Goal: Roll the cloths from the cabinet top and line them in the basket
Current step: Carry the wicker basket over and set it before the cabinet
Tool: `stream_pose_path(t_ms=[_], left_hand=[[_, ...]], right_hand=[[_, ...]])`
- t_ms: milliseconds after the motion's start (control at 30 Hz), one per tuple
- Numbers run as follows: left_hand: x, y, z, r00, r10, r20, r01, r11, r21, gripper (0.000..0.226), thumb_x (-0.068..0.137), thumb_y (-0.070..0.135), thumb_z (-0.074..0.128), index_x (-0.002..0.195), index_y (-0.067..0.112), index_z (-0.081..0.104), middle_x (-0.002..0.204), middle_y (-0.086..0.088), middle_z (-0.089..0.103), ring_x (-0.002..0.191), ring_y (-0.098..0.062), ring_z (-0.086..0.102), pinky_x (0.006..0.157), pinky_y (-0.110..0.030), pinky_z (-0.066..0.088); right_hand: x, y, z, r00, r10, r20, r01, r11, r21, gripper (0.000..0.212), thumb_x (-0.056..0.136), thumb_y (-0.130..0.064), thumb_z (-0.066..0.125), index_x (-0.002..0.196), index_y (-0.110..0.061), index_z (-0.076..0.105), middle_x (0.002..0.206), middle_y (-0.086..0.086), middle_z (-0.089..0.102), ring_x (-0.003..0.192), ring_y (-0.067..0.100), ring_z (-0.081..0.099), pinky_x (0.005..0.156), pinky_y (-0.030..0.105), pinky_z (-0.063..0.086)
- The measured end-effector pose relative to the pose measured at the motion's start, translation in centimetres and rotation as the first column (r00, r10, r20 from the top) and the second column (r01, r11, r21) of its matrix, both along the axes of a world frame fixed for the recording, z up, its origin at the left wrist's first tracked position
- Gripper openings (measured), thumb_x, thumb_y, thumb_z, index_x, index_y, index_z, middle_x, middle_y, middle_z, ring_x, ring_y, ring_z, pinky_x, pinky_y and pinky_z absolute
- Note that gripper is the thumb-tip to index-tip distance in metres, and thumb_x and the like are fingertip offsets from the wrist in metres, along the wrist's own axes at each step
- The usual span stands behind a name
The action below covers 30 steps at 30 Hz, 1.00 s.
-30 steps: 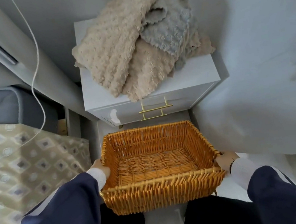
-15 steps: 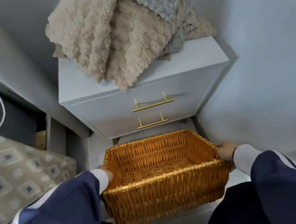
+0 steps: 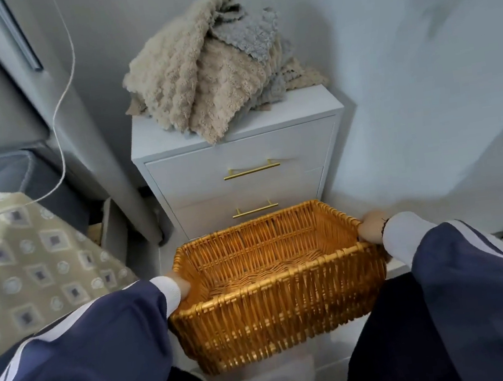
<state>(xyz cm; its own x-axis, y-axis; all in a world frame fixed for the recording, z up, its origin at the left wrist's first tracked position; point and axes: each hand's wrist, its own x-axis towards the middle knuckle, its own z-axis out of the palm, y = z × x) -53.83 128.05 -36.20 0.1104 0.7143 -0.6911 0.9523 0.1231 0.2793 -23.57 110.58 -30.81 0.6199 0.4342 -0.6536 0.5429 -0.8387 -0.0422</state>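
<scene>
Both hands grip the empty basket (image 3: 275, 286) by its short ends: the left hand (image 3: 182, 285) curls over one rim, the right hand (image 3: 371, 227) over the other. The basket hangs just in front of the cabinet (image 3: 240, 166), below its top, where the cloths (image 3: 211, 67) lie heaped. Best to set it down level and close to the cabinet, then free both hands for rolling.

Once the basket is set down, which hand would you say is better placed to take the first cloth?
Probably the right hand. It grips the basket at its far right corner, nearer the cabinet and cloths; the left hand holds the near left side.
</scene>
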Motion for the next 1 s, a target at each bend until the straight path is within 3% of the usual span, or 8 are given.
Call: stream_pose_path(t_ms=[100,300,433,567,633,733,900,1000], left_hand=[[-0.9,-1.0,0.8,1.0,-0.002,-0.002,0.003,0.999,0.052,0.037,0.104,0.014,0.036,0.136,0.0,0.045,0.134,-0.018,0.053,0.121,-0.032,0.053,0.099,-0.036,0.042],[-1.9,-1.8,0.8,0.996,-0.093,-0.008,0.094,0.983,0.159,0.033,0.103,0.018,0.04,0.129,0.002,0.054,0.125,-0.018,0.059,0.104,-0.029,0.059,0.09,-0.033,0.046],[-2.4,-1.5,0.9,0.998,-0.068,-0.011,0.069,0.984,0.164,0.03,0.1,0.016,0.044,0.124,0.001,0.056,0.118,-0.018,0.061,0.098,-0.029,0.06,0.085,-0.032,0.048],[-1.6,0.0,1.5,0.999,-0.035,0.0,0.035,0.986,0.162,0.032,0.096,0.018,0.051,0.123,0.002,0.056,0.116,-0.016,0.062,0.104,-0.029,0.061,0.083,-0.033,0.049],[-1.4,0.5,1.0,1.0,0.001,0.016,-0.003,0.989,0.147,0.031,0.096,0.017,0.05,0.122,0.001,0.056,0.114,-0.017,0.063,0.101,-0.03,0.062,0.082,-0.034,0.05],[-1.6,0.6,-1.0,0.998,0.046,0.04,-0.049,0.995,0.089,0.032,0.095,0.013,0.051,0.122,-0.002,0.056,0.118,-0.019,0.062,0.102,-0.032,0.061,0.085,-0.035,0.049],[-1.3,0.5,-4.2,0.985,0.106,0.133,-0.099,0.994,-0.054,0.037,0.089,0.011,0.061,0.125,0.003,0.056,0.115,-0.016,0.064,0.101,-0.031,0.063,0.086,-0.035,0.048],[-1.4,0.8,-6.1,0.972,0.156,0.177,-0.136,0.984,-0.118,0.038,0.087,0.013,0.064,0.123,0.006,0.056,0.096,-0.009,0.063,0.086,-0.026,0.062,0.084,-0.035,0.05]], right_hand=[[-1.7,-0.5,2.8,1.0,0.008,0.017,-0.008,1.0,0.012,0.027,0.097,-0.011,0.042,0.072,-0.008,0.052,0.074,0.006,0.049,0.072,0.022,0.054,0.063,0.028,0.042],[-3.3,-3.0,3.0,0.992,-0.011,0.125,0.011,1.0,0.001,0.035,0.099,-0.009,0.039,0.066,-0.02,0.035,0.067,0.0,0.029,0.058,0.009,0.029,0.054,0.02,0.031],[-3.2,-4.0,0.9,0.995,-0.014,0.102,0.017,1.0,-0.027,0.033,0.097,-0.013,0.04,0.064,-0.015,0.037,0.071,0.001,0.04,0.066,0.015,0.044,0.061,0.023,0.038],[-2.9,-4.0,-0.6,0.996,-0.011,0.088,0.011,1.0,-0.003,0.023,0.1,-0.013,0.035,0.101,-0.003,0.057,0.077,0.001,0.045,0.088,0.021,0.046,0.072,0.026,0.037],[-3.4,-3.4,-0.9,0.994,-0.007,0.108,0.008,1.0,-0.009,0.035,0.102,-0.013,0.031,0.131,-0.003,0.048,0.112,0.009,0.058,0.103,0.022,0.05,0.082,0.027,0.04],[-3.6,-2.5,-2.9,0.991,0.017,0.13,-0.017,1.0,-0.001,0.036,0.103,-0.014,0.03,0.135,-0.005,0.043,0.139,0.012,0.048,0.125,0.025,0.048,0.099,0.028,0.038],[-3.0,-2.2,-8.9,0.993,0.001,0.116,0.001,1.0,-0.016,0.027,0.1,-0.017,0.04,0.119,-0.008,0.057,0.122,0.01,0.059,0.108,0.025,0.058,0.084,0.028,0.044],[-3.0,-2.4,-11.4,0.992,-0.076,0.104,0.074,0.997,0.022,0.021,0.099,-0.017,0.043,0.096,-0.009,0.062,0.091,0.005,0.06,0.082,0.023,0.054,0.07,0.026,0.04]])
